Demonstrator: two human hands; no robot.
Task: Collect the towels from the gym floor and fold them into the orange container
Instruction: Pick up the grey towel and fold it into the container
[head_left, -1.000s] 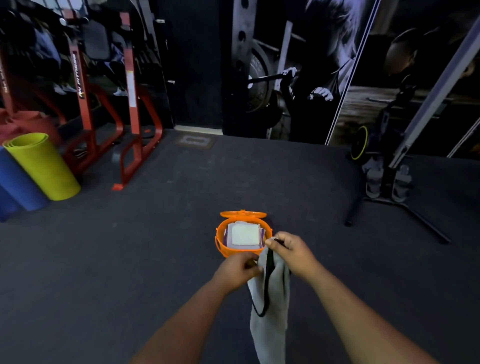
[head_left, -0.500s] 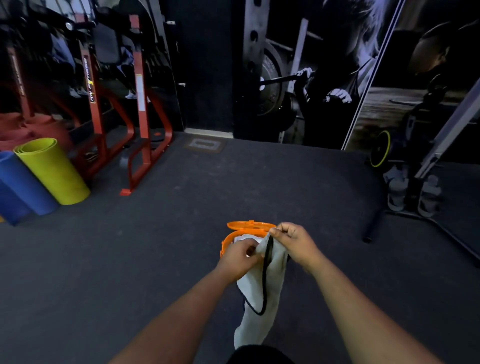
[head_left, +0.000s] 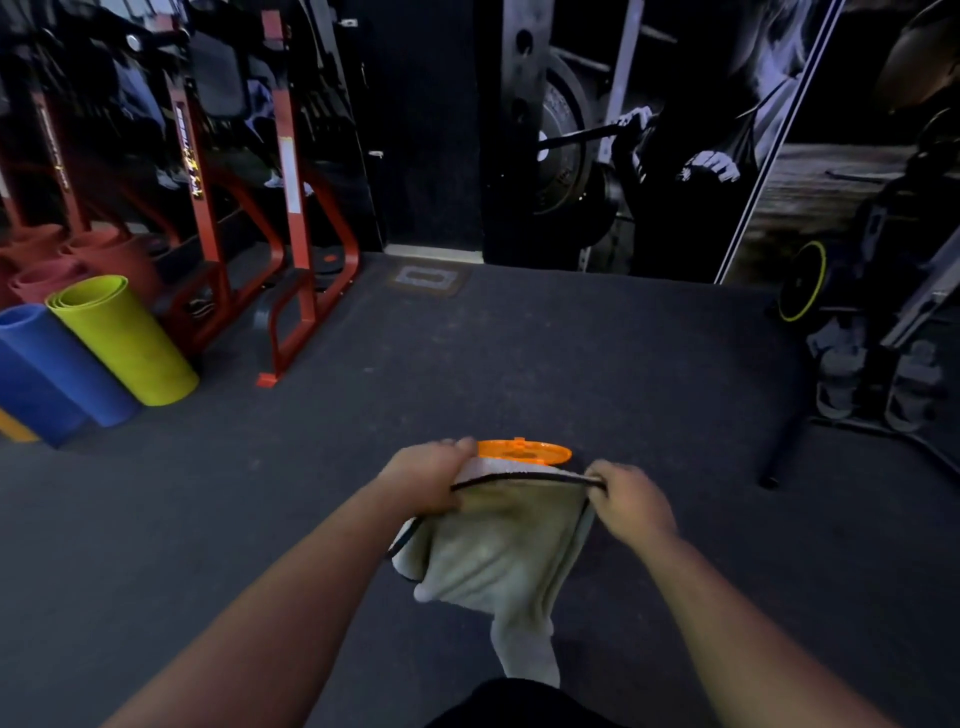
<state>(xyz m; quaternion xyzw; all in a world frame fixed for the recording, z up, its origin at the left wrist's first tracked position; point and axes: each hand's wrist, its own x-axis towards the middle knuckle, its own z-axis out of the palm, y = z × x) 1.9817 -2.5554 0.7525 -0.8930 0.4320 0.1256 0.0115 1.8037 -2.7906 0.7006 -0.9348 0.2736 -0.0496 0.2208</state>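
A grey towel (head_left: 493, 561) with a black hem hangs spread between my two hands, its lower end trailing down toward my body. My left hand (head_left: 431, 480) grips the towel's top left corner. The top right corner is pinched by my right hand (head_left: 626, 501). Behind the stretched top edge only the lid (head_left: 524, 451) of the orange container shows; the tub and its contents are hidden by the towel.
Rolled mats, yellow-green (head_left: 122, 340) and blue (head_left: 49, 371), stand at the left by a red steel rack (head_left: 291, 218). A black stand with a long floor leg (head_left: 789, 431) is at the right. Dark gym floor (head_left: 467, 353) lies all around.
My hands have moved apart, pulling the towel's top edge wide so it hangs spread instead of bunched. The towel now covers the container's opening from view.
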